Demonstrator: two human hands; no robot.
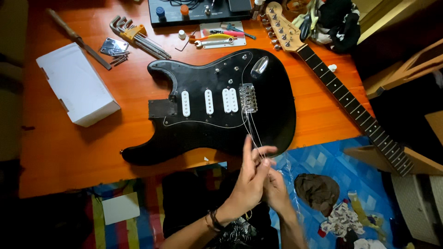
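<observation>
A black electric guitar body [272, 106] with white pickups lies flat on the orange table [69, 147], its neck removed. Thin metal strings [249, 127] run from the chrome bridge [248, 97] toward me. Just past the table's near edge, my left hand [251, 177] and my right hand [277, 191] are pressed together, both pinching the loose ends of those strings. The detached guitar neck [341, 92] lies diagonally at the right, headstock at the top.
A white box [76, 83] sits at the left. Hex keys [138, 39], a metal plate with screws [114, 47], a file [78, 39], wrenches [214, 42] and a black pedal unit [198, 11] line the far side. Below the table, a blue patterned cloth [318, 161] holds rags.
</observation>
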